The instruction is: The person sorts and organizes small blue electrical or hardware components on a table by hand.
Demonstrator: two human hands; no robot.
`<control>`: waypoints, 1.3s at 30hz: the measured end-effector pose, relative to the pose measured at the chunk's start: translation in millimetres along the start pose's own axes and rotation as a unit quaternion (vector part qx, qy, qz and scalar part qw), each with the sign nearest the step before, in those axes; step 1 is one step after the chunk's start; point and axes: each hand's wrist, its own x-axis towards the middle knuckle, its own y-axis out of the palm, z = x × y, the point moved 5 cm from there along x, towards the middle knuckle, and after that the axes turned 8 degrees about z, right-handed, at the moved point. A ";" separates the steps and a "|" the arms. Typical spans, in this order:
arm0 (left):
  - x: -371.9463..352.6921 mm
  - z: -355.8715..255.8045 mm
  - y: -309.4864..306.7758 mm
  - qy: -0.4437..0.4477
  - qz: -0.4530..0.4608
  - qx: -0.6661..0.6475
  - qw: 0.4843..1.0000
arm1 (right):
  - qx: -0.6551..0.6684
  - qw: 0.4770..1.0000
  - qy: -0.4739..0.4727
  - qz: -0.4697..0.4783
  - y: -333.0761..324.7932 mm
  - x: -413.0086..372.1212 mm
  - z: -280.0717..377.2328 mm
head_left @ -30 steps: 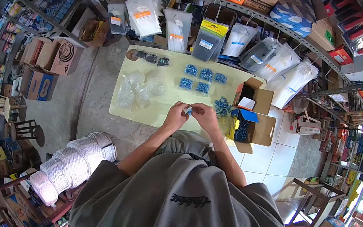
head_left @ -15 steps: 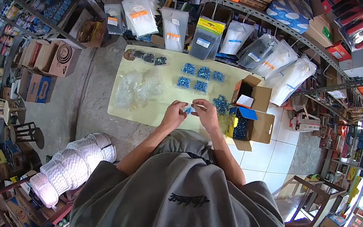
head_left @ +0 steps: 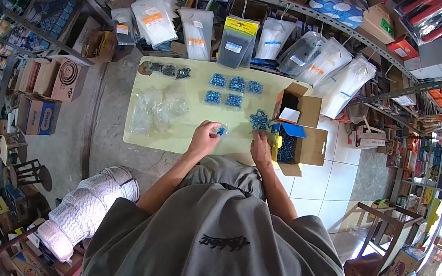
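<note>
My left hand (head_left: 205,137) is closed on a small clear plastic bag (head_left: 222,131) with some blue screw-like pieces in it. Over at the right, my right hand (head_left: 261,148) has its fingers bunched at the near edge of a loose pile of the blue pieces (head_left: 259,119). Whatever those fingertips pinch is too small to make out. Beside that hand, an open box (head_left: 313,145) with a blue flap holds more dark blue pieces. Filled bags of blue pieces (head_left: 236,84) lie in two rows further back on the pale yellow table (head_left: 196,112).
Clear empty bags (head_left: 150,109) are heaped on the table's left, with several dark packets (head_left: 168,70) behind them. A second open box (head_left: 309,110) stands at the back right. Packs of cable ties (head_left: 238,45) hang beyond the table. A rope roll (head_left: 89,204) lies at lower left.
My hands were together over the small bag. The right hand has moved away to the right, down to the loose pile, while the left keeps the bag. The camera view has shifted slightly.
</note>
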 end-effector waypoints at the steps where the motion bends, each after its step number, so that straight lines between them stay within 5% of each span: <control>1: -0.9 0.4 -0.1 0.000 0.001 0.001 1.000 | -0.002 1.000 0.009 0.008 -0.4 3.1 0.8; 6: -2.9 1.3 -2.5 -0.013 -0.002 0.008 1.000 | -0.025 0.998 0.001 -0.050 -23.3 8.6 11.5; 8: -2.7 0.8 -3.7 -0.013 -0.003 0.013 1.000 | -0.050 0.996 0.074 -0.022 -31.6 7.4 13.0; 15: -0.8 -0.6 -0.1 -0.004 0.001 0.005 1.000 | -0.053 0.991 0.108 0.055 -31.9 4.9 9.2; 21: -2.0 -1.2 -1.8 -0.004 0.004 0.008 1.000 | 0.003 1.000 0.015 -0.016 -59.8 -4.9 40.6; 23: -0.3 -0.7 0.8 0.000 0.006 0.005 1.000 | -0.016 0.987 0.141 0.082 -66.9 -7.2 45.8; 32: -0.8 2.5 0.0 -0.001 0.004 0.003 1.000 | -0.118 0.987 0.091 0.061 -12.3 3.4 -12.8; 35: -2.1 4.1 -3.6 -0.016 0.000 -0.003 1.000 | -0.112 0.987 0.076 0.084 -59.6 3.1 24.9; 39: -3.7 11.8 -2.9 -0.021 0.004 -0.002 1.000 | -0.034 0.980 0.179 0.083 -114.8 -11.1 35.6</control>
